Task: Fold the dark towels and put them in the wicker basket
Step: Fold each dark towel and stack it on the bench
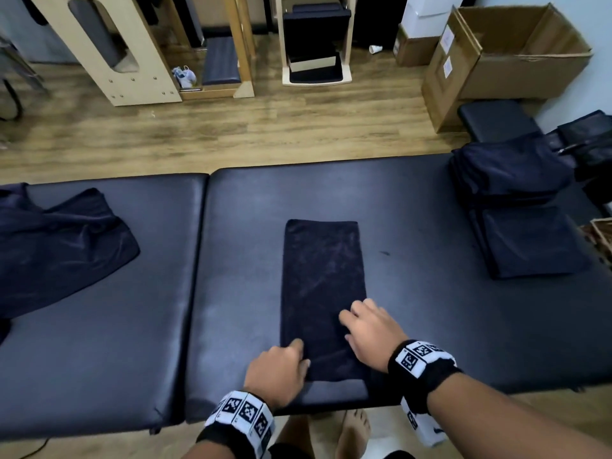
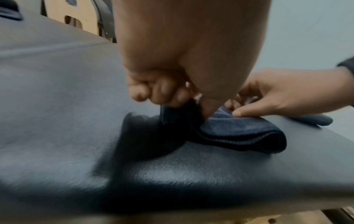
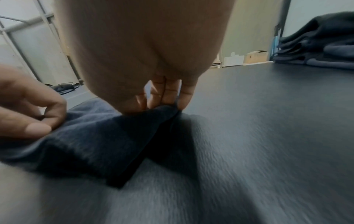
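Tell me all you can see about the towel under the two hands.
The towel is dark navy terry, folded into a long narrow strip of several layers. It lies flat on the padded table, reaching away from the person. The left hand pinches its near left corner, lifting it slightly; the right hand grips the near right edge.

I count one folded strip of towel under my two hands, one crumpled towel far left, two folded stacks right, one cardboard box.
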Demonstrator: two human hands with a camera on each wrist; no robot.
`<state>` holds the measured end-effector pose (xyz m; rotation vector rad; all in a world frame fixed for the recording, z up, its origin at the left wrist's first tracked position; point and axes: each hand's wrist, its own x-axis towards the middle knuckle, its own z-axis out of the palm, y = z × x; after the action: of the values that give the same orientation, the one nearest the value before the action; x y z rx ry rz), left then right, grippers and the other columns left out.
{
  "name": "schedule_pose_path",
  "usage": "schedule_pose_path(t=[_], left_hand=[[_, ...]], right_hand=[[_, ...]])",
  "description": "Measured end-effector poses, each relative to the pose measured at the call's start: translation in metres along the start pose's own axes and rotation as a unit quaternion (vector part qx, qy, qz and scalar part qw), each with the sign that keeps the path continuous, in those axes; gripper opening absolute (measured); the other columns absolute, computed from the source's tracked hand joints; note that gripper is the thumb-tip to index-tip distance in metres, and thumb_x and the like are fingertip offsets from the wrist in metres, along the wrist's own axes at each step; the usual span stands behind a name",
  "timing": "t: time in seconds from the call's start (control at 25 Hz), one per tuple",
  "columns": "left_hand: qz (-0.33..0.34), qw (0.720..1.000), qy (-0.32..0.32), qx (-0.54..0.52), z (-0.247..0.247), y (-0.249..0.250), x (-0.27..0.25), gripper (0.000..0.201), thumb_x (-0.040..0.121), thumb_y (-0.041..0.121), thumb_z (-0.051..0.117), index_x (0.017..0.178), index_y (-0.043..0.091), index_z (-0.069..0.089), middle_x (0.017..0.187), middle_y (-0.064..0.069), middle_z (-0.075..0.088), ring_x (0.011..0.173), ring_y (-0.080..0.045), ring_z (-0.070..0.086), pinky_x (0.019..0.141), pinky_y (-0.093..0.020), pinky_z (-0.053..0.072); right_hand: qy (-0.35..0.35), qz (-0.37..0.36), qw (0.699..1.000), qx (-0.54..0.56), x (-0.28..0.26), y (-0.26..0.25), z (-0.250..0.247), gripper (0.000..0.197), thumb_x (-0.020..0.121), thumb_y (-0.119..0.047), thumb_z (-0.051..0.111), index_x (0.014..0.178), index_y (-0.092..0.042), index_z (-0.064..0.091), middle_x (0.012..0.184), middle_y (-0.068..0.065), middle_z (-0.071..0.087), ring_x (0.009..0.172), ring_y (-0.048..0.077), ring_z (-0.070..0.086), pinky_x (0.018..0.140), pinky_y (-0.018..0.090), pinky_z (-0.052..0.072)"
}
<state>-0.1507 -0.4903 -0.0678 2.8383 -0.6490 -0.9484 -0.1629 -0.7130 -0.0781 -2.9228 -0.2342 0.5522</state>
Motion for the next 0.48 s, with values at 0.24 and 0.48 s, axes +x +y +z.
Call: schedule_pose_path(t=[0.24, 0.48], left_hand=[[0.079, 0.99, 0.019, 0.119, 0.003, 0.002, -0.012, 0.038, 0.058, 0.037, 0.064, 0.088, 0.02, 0.049, 0.092, -0.002, 0.052, 0.079, -0.028, 0.056, 0.051, -0.038, 0.038], [0.116, 0.974, 0.045, 0.19, -0.013, -0.001, 0.011, 0.036, 0.038, 0.028, 0.082, 0.063, 0.023, 0.057, 0.069, 0.002, 0.055, 0.062, -0.022, 0.056, 0.046, -0.029, 0.039]], right_hand=[[-0.101, -0.019, 0.994, -0.037, -0.039, -0.01, -0.003, 0.063, 0.062, -0.064, 0.062, 0.109, -0.023, 0.047, 0.109, 0.001, 0.048, 0.1, 0.026, 0.047, 0.073, 0.04, 0.043], [-0.078, -0.018, 0.996, -0.024, -0.03, -0.013, -0.029, 0.027, 0.089, -0.024, 0.049, 0.114, -0.014, 0.05, 0.114, 0.011, 0.059, 0.096, 0.04, 0.064, 0.066, 0.038, 0.038]])
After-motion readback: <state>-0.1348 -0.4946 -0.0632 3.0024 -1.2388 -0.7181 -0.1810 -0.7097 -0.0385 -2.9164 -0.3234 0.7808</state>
